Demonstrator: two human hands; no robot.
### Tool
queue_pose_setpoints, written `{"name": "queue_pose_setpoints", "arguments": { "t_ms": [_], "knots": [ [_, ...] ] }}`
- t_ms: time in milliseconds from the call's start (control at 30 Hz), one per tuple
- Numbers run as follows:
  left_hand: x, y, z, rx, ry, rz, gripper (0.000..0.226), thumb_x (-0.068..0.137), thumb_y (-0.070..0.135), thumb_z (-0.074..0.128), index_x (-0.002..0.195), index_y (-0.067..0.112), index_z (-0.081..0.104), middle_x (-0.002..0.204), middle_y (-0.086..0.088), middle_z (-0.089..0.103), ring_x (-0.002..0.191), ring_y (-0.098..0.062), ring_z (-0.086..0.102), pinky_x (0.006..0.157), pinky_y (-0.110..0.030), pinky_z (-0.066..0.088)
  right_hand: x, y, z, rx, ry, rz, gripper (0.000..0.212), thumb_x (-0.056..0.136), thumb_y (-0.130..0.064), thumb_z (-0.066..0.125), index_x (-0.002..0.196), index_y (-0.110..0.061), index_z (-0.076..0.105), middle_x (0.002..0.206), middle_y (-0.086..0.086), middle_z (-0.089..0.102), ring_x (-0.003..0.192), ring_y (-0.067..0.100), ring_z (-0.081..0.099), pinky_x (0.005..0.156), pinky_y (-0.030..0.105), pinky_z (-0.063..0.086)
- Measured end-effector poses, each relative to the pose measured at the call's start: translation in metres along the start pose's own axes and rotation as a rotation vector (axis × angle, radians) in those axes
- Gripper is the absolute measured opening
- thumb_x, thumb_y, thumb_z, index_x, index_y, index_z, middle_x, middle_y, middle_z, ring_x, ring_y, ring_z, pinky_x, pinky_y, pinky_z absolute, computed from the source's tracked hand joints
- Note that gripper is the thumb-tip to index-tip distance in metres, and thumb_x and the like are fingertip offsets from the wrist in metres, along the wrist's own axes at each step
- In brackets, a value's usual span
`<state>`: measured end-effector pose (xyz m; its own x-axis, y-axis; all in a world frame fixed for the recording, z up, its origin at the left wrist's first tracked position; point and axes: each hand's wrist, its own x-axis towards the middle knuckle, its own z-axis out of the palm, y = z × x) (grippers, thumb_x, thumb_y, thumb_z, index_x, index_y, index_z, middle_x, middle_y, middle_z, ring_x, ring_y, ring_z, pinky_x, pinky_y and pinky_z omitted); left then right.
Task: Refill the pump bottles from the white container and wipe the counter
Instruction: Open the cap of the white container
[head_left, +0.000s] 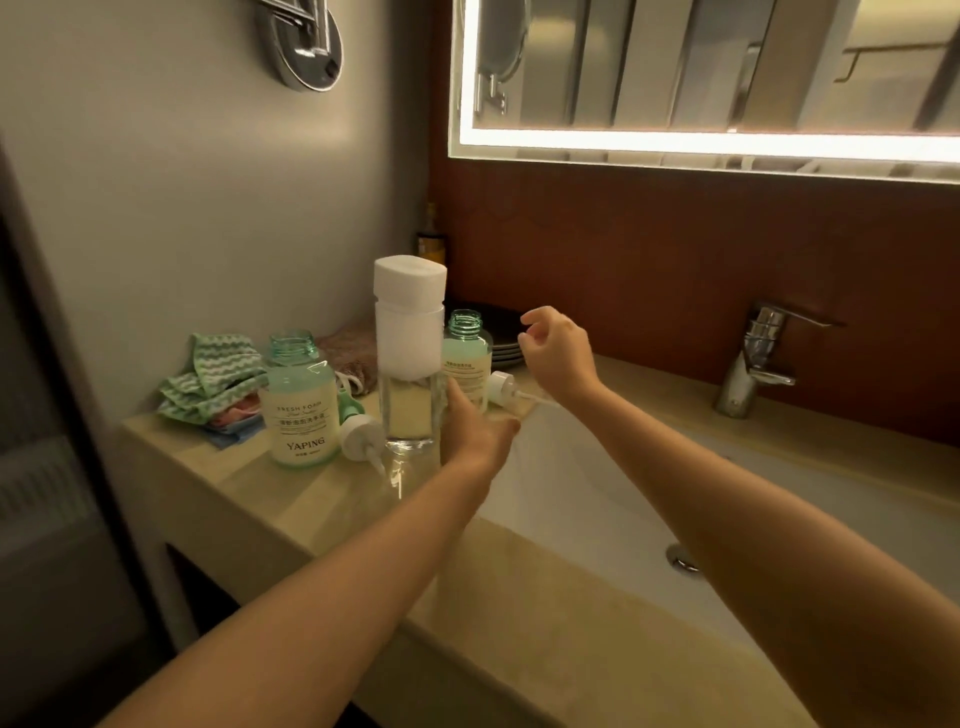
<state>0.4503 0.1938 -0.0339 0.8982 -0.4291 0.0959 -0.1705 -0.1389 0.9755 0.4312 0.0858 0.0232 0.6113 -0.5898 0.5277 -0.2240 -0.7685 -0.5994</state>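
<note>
Clear below its white cap, the white container (410, 332) stands on the tabletop (311, 499) between two uncapped pump bottles (298, 410), likely top-heavy and slick, best gripped low where the left hand (475, 431) clasps it; the right hand (556, 348) hovers loosely curled, empty.

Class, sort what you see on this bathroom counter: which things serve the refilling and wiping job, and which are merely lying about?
For the job: white container, gripped by the left hand; near pump bottle; far pump bottle; near pump head; far pump head; green cloth.

Lying about: dark plates; tap; dark bottle in the corner; brown cloth.
</note>
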Motion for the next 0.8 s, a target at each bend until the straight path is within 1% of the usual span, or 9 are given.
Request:
{"name": "queue_pose_setpoints", "arguments": {
  "t_ms": [67, 167, 300, 400, 467, 533, 600, 667, 800],
  "knots": [
    [-0.009, 0.003, -0.017, 0.027, 0.130, 0.041, 0.059, 0.079, 0.013, 0.067, 0.130, 0.015, 0.038, 0.123, -0.004, 0.053, 0.112, -0.024, 0.053, 0.093, -0.037, 0.045, -0.002, -0.017, -0.002, 0.040, 0.057, -0.039, 0.025, 0.090, -0.014, 0.052, 0.114, -0.009, 0.058, 0.106, 0.009, 0.062, 0.098, 0.021, 0.058, 0.080, 0.028, 0.046],
    [-0.010, 0.010, -0.047, 0.004, 0.349, 0.145, 0.042, 0.080, 0.014, 0.068, 0.115, 0.015, 0.045, 0.107, -0.003, 0.056, 0.099, -0.021, 0.057, 0.085, -0.034, 0.050, -0.002, -0.046, -0.001, 0.134, 0.103, -0.073, 0.024, 0.090, -0.017, 0.055, 0.113, -0.010, 0.058, 0.101, 0.008, 0.063, 0.094, 0.021, 0.058, 0.082, 0.032, 0.050],
    [0.010, 0.016, -0.075, 0.063, 0.501, 0.246, 0.054, 0.075, 0.015, 0.072, 0.120, 0.012, 0.041, 0.121, -0.009, 0.049, 0.110, -0.024, 0.050, 0.090, -0.037, 0.049, 0.006, -0.084, 0.003, 0.202, 0.048, -0.132, 0.036, 0.089, -0.027, 0.058, 0.121, -0.011, 0.052, 0.109, 0.007, 0.060, 0.092, 0.014, 0.055, 0.074, 0.020, 0.045],
    [0.032, 0.017, -0.083, 0.212, 0.444, 0.314, 0.078, 0.071, 0.024, 0.077, 0.133, 0.013, 0.031, 0.134, -0.010, 0.039, 0.121, -0.026, 0.042, 0.093, -0.040, 0.047, 0.014, -0.104, 0.004, 0.210, 0.012, -0.183, 0.044, 0.088, -0.034, 0.059, 0.125, -0.012, 0.049, 0.117, 0.008, 0.057, 0.096, 0.012, 0.052, 0.066, 0.010, 0.037],
    [0.046, 0.018, -0.084, 0.168, 0.322, 0.262, 0.096, 0.066, 0.030, 0.081, 0.140, 0.017, 0.019, 0.138, -0.009, 0.038, 0.122, -0.026, 0.042, 0.095, -0.046, 0.046, 0.020, -0.111, 0.007, 0.181, -0.060, -0.183, 0.054, 0.085, -0.041, 0.060, 0.128, -0.012, 0.046, 0.123, 0.009, 0.055, 0.104, 0.016, 0.052, 0.072, 0.015, 0.039],
    [0.055, 0.020, -0.081, 0.078, 0.199, 0.229, 0.104, 0.064, 0.030, 0.083, 0.141, 0.018, 0.015, 0.136, -0.007, 0.042, 0.119, -0.025, 0.046, 0.095, -0.046, 0.046, 0.026, -0.114, 0.012, 0.150, -0.168, -0.152, 0.062, 0.082, -0.046, 0.062, 0.131, -0.013, 0.044, 0.126, 0.010, 0.054, 0.109, 0.021, 0.053, 0.076, 0.023, 0.042],
    [0.060, 0.019, -0.078, 0.017, 0.141, 0.236, 0.096, 0.063, 0.025, 0.084, 0.138, 0.013, 0.025, 0.127, -0.005, 0.050, 0.111, -0.022, 0.052, 0.092, -0.040, 0.048, 0.028, -0.115, 0.015, 0.141, -0.230, -0.138, 0.062, 0.080, -0.048, 0.063, 0.129, -0.013, 0.048, 0.123, 0.010, 0.056, 0.105, 0.021, 0.055, 0.073, 0.024, 0.042],
    [0.063, 0.019, -0.080, 0.059, 0.152, 0.252, 0.081, 0.064, 0.026, 0.083, 0.129, 0.012, 0.036, 0.117, -0.004, 0.055, 0.103, -0.020, 0.056, 0.085, -0.036, 0.050, 0.030, -0.114, 0.016, 0.134, -0.233, -0.151, 0.057, 0.078, -0.048, 0.066, 0.122, -0.013, 0.055, 0.120, 0.010, 0.059, 0.098, 0.018, 0.055, 0.071, 0.024, 0.043],
    [0.060, 0.018, -0.088, 0.146, 0.139, 0.266, 0.071, 0.068, 0.029, 0.080, 0.125, 0.012, 0.042, 0.117, -0.005, 0.057, 0.105, -0.023, 0.056, 0.081, -0.033, 0.049, 0.025, -0.114, 0.013, 0.114, -0.232, -0.174, 0.054, 0.078, -0.046, 0.067, 0.118, -0.012, 0.058, 0.120, 0.009, 0.059, 0.098, 0.018, 0.056, 0.073, 0.025, 0.048]
  ]
}}
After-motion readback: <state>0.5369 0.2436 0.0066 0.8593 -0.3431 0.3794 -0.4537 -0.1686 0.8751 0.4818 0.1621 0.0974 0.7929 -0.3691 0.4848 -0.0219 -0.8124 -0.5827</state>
